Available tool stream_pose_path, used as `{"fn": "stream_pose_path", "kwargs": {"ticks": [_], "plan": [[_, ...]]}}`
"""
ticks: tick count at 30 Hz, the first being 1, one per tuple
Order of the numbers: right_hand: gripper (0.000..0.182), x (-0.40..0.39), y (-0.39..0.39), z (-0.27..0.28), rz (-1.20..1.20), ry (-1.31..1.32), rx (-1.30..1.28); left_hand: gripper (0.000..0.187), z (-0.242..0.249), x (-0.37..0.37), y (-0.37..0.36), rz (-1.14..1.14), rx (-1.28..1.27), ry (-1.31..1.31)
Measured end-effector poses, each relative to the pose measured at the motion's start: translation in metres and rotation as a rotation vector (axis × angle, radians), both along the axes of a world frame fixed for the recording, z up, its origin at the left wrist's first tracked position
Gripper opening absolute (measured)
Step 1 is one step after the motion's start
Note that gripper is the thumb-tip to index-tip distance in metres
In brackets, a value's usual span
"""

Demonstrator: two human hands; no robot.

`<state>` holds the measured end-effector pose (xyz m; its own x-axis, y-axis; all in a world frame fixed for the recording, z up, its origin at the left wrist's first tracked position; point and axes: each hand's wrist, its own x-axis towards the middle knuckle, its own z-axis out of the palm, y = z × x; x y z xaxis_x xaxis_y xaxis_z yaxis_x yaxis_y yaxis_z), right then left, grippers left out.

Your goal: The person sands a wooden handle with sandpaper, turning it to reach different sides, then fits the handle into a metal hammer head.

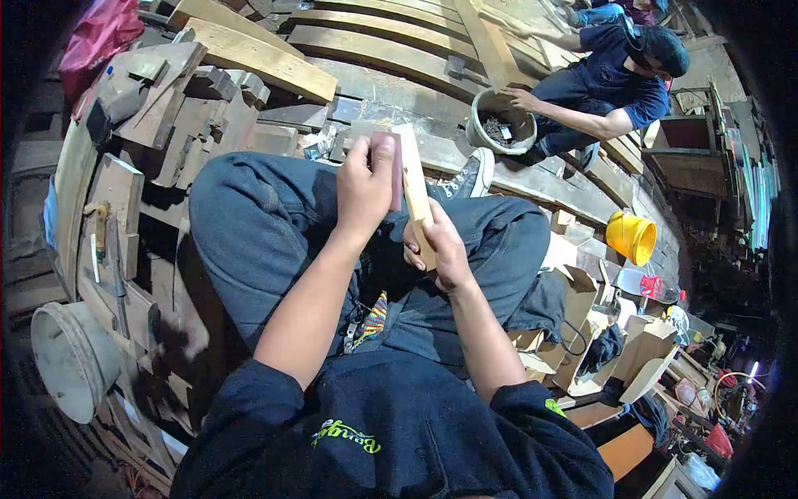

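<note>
Head view: left hand [363,187] closed around a reddish block [386,158], pressed against a wooden strip [413,187]. Right hand [440,245] gripped the strip's lower end, above the lap. Nearby, another person's hand in a bucket [499,125].

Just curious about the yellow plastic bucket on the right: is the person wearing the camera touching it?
No: both hands are at the pale wooden stick over the lap, apart from the yellow plastic bucket.

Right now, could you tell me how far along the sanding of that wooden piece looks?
It is mid-work. The right hand grips the lower end of the pale wooden strip, and the left hand presses a reddish sanding block against its upper part. The visible face looks light and smooth, but how much is finished cannot be told. Rough offcuts lie beside the knee.
</note>
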<state>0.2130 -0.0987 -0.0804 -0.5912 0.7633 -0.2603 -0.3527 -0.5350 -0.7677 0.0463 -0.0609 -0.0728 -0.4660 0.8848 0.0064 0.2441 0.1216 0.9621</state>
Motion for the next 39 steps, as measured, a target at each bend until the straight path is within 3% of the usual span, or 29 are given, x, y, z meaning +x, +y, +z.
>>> {"fn": "stream_pose_path", "kwargs": {"ticks": [2,8,12,15,18,19,26,32,39], "plan": [[0.047,0.0,0.0,0.002,0.01,-0.051,-0.016,0.046,-0.003,0.002,-0.002,-0.008,-0.043,0.059],[0.05,0.001,0.002,-0.003,-0.031,0.028,-0.012,0.044,0.0,-0.006,0.0,0.06,-0.033,-0.688],[0.049,-0.001,0.003,-0.003,-0.076,0.102,-0.069,0.037,0.012,0.002,-0.003,0.014,-0.078,-0.782],[0.049,0.0,0.002,-0.002,-0.094,0.047,-0.085,0.029,0.013,0.005,-0.005,-0.106,-0.121,-0.424],[0.052,0.0,0.001,-0.001,-0.126,-0.043,-0.065,0.033,0.015,0.006,-0.006,-0.141,-0.001,-0.222],[0.052,0.0,0.002,-0.003,-0.127,-0.052,-0.069,0.033,0.026,0.002,-0.009,-0.172,-0.084,-0.1],[0.059,-0.007,0.001,-0.002,-0.172,-0.133,-0.029,0.032,0.017,0.007,-0.016,-0.165,-0.055,0.205],[0.061,-0.006,0.0,-0.002,-0.168,-0.221,0.0,0.037,0.027,0.009,-0.016,-0.186,-0.184,0.372],[0.057,-0.007,-0.003,-0.011,-0.178,-0.279,0.162,0.031,0.027,0.006,-0.015,-0.233,-0.127,0.177]]}}
